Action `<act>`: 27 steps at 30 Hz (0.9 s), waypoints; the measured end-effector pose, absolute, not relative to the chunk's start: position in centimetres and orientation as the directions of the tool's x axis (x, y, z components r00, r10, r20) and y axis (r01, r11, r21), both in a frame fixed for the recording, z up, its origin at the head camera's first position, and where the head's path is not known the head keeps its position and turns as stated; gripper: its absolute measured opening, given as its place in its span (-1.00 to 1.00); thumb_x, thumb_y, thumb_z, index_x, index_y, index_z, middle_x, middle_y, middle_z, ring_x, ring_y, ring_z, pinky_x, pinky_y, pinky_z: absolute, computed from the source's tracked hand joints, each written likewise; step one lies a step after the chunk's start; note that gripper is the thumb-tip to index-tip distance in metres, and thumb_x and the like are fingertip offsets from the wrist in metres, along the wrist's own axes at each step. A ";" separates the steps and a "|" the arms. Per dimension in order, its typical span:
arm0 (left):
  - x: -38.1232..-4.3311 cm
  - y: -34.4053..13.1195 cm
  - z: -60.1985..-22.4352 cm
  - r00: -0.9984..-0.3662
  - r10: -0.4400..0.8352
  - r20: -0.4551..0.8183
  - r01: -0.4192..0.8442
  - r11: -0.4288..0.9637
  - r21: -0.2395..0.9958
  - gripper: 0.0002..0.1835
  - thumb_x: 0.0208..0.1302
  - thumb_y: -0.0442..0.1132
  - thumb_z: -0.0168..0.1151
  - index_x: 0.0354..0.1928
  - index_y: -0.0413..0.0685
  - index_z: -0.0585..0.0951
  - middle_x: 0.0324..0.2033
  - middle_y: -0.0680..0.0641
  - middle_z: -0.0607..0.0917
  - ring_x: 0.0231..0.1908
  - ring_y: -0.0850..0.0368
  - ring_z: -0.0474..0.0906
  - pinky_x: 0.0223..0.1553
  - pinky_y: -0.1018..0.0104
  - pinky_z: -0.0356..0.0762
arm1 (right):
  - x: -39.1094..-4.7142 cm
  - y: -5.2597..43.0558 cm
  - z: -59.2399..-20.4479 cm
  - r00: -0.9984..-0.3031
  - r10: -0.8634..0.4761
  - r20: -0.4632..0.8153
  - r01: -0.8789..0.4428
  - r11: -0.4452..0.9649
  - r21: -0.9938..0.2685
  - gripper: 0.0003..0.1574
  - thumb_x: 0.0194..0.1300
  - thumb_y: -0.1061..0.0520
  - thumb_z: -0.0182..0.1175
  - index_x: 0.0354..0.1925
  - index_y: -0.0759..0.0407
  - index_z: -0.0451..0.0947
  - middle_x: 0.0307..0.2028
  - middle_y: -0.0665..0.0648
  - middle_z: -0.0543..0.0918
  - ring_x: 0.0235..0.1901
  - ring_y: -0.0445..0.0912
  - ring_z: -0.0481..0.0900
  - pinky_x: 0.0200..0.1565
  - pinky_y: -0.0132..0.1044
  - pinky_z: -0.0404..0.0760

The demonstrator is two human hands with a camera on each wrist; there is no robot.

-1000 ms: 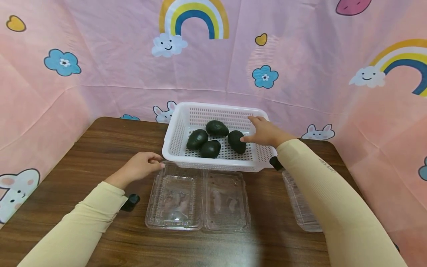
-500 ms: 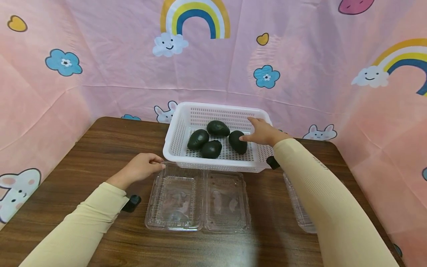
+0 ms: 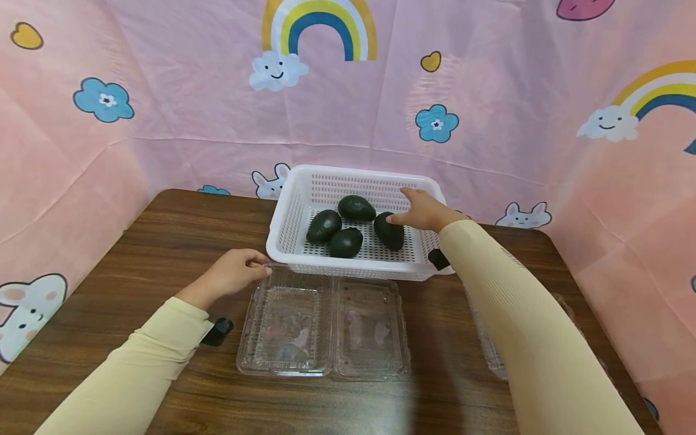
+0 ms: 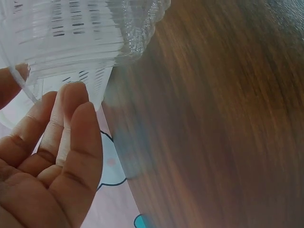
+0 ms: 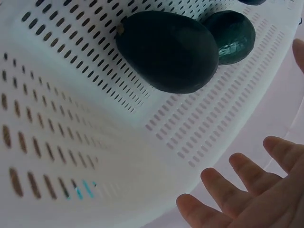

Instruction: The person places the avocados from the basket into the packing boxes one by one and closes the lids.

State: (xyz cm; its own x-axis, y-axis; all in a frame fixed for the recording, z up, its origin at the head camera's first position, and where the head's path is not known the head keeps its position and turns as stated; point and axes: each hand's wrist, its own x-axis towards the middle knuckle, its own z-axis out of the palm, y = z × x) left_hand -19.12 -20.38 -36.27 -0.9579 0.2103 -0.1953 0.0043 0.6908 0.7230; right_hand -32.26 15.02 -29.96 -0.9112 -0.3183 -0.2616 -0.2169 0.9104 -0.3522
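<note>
My left hand (image 3: pixel 231 273) pinches the far left corner of a clear plastic clamshell container (image 3: pixel 288 368), which lies unfolded on the table. In the left wrist view, the thumb and fingers (image 4: pixel 83 137) meet at the container's rim. Over the right side of a white slotted basket (image 3: pixel 348 264) is my right hand (image 3: pixel 425 210), fingers spread and nothing held. Several dark green avocados lie in the basket. The nearest avocado (image 3: pixel 390 233) is partly covered by the thumb in the head view; the right wrist view shows this avocado (image 5: pixel 168 52) apart from the fingers (image 5: pixel 216 187).
More clear plastic containers (image 3: pixel 486 338) stand at the right, mostly behind my right sleeve. The brown wooden table (image 3: pixel 163 254) ends at a pink patterned cloth (image 3: pixel 348 115) behind and at both sides. The basket's front edge sits close behind the clamshell.
My right hand has shifted slightly left over the basket, its fingers still spread. The left hand keeps its grip on the container's corner. The avocados have not moved.
</note>
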 end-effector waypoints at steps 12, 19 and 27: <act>-19.0 -20.2 -36.3 -0.951 0.191 -0.241 -0.071 0.628 0.775 -0.59 0.36 -0.25 0.15 0.10 -0.46 0.49 -0.15 -0.27 0.64 -0.23 0.04 0.60 -0.15 0.06 0.62 | -33.1 15.1 -30.9 -0.914 -0.317 -0.254 -0.203 0.898 -0.391 0.07 0.30 -0.16 0.18 0.49 0.28 -0.08 0.45 0.36 0.04 0.44 0.22 -0.03 0.37 0.14 0.08; -19.0 -20.2 -36.5 -0.952 0.180 -0.249 -0.091 0.610 0.787 -0.61 0.37 -0.27 0.13 0.10 -0.45 0.48 -0.20 -0.24 0.64 -0.32 0.10 0.57 -0.24 0.13 0.61 | -33.9 15.1 -31.3 -0.913 -0.320 -0.254 -0.201 0.893 -0.403 0.06 0.29 -0.14 0.20 0.49 0.27 -0.05 0.45 0.36 0.05 0.43 0.23 0.00 0.37 0.15 0.08; -19.0 -19.9 -36.5 -0.948 0.171 -0.269 -0.119 0.592 0.797 -0.61 0.38 -0.28 0.12 0.12 -0.44 0.46 -0.23 -0.22 0.65 -0.35 0.13 0.55 -0.26 0.15 0.60 | -34.4 15.0 -31.6 -0.910 -0.316 -0.267 -0.187 0.890 -0.417 0.07 0.27 -0.11 0.23 0.49 0.27 -0.05 0.46 0.34 0.06 0.43 0.21 0.02 0.37 0.14 0.09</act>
